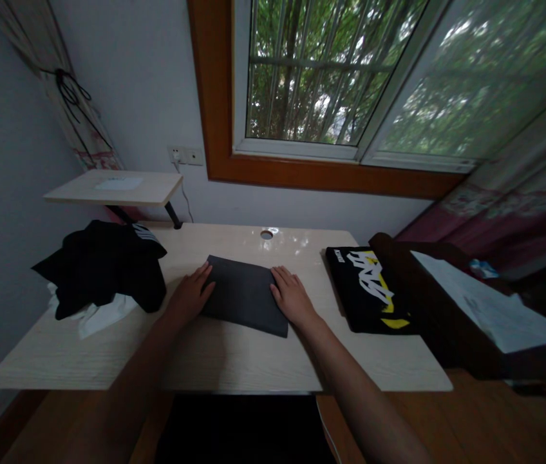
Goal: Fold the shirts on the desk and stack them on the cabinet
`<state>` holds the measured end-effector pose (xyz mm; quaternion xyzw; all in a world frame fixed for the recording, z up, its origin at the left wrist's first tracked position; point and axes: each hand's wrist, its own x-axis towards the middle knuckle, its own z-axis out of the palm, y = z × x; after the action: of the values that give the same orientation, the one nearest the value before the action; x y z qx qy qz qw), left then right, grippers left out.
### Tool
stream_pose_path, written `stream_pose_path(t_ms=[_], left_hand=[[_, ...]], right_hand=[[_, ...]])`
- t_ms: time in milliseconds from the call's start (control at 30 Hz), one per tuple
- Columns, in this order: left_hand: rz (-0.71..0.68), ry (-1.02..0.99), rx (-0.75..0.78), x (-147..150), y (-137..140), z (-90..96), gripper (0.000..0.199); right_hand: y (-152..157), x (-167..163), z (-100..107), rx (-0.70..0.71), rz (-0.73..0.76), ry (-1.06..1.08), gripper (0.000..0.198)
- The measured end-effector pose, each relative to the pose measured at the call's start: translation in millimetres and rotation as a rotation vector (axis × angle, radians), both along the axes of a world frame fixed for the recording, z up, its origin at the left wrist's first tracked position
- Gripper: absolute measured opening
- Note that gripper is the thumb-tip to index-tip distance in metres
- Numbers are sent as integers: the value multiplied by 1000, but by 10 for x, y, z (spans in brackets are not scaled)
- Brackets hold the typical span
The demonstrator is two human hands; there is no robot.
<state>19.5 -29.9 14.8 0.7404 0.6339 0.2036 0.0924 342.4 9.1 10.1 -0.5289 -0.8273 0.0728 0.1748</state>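
A dark grey flat rectangular sheet or board (244, 296) with straight edges lies on the light wooden desk in front of me; its material I cannot make out. My left hand (190, 293) rests on its left edge, fingers stretched out and the thumb apart. Along the right edge lies my right hand (293, 295), also flat with extended fingers. To the right sits a folded black T-shirt (367, 290) with white and yellow print. Black clothing (113, 267) is heaped at the left, with a white cloth (106, 316) partly hidden beneath it.
The desk (234, 370) has a round cable hole (266, 235) near its back edge. A small raised shelf (118, 187) stands at the back left, bearing a paper. Right of the desk is a dark brown piece of furniture (451, 322) with white paper (488, 303).
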Motion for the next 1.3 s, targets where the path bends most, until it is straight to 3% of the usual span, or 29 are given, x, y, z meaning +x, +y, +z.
stream_pose_path(t_ms=[267,433,533,667,767,1000,1300], left_hand=[[57,-185,133,-265,-384,-214,60],[299,-210,238,-225,-609,-161,62],[416,-308,85,-135,-737,-65,57],[430,-488,-144,-9,-832,41,64],[410,-629,-206,58,-813,63,76],[417,-701,-120,39,-559,-24,85],[357,-1145,-177,67,-105,-32,82]], right_hand=[[60,127,-156,2,-2,69,50],[61,126,-238,50,-12,109,49],[69,128,-261,67,-10,127,48],[74,123,-258,88,-3,150,47],[66,120,-231,108,-2,170,46],[-25,151,-88,105,-29,256,33],[-264,140,110,-74,-4,359,6]])
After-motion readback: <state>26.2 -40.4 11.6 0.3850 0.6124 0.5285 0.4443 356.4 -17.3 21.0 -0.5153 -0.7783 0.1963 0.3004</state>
